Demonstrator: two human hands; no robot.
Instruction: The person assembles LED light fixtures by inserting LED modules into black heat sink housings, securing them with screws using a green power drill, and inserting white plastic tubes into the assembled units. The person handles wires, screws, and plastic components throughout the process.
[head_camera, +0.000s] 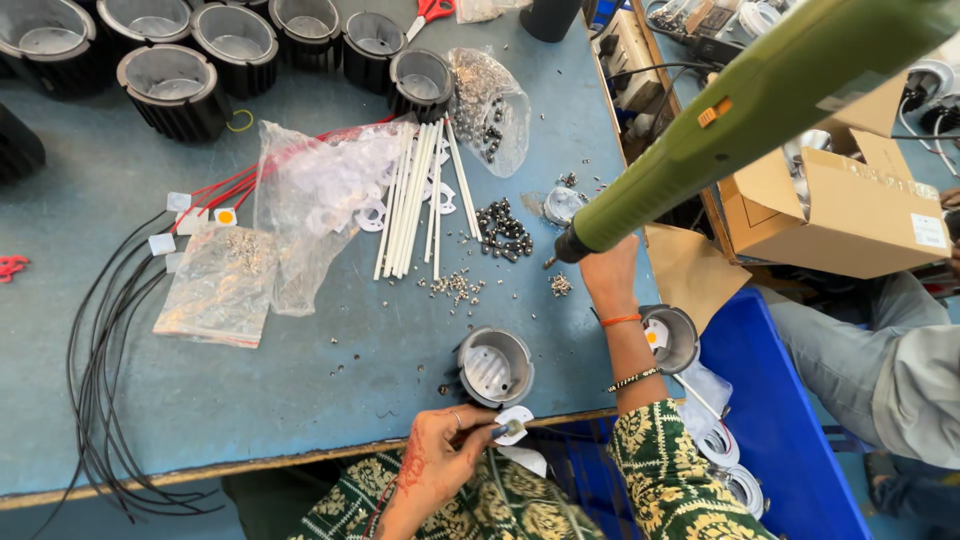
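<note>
Two hands at the bench edge, one pinching a small white part, one gripping a hanging green screwdriver.

The left hand (437, 462) is nearly closed, thumb and forefinger pinched together on a small white ring-shaped piece (513, 424) with a wire trailing down from it; just above its fingertips, a grey metal lamp housing (494, 366) lies tilted on the blue table (300, 400), close to the near edge; the right hand (610, 275) is curled shut around the tip end of the green power screwdriver (760, 100), whose body slants up and away to the right; loose screws (455, 287) lie scattered just left of that hand, and a second round housing (672, 338) sits just right of its wrist.
</note>
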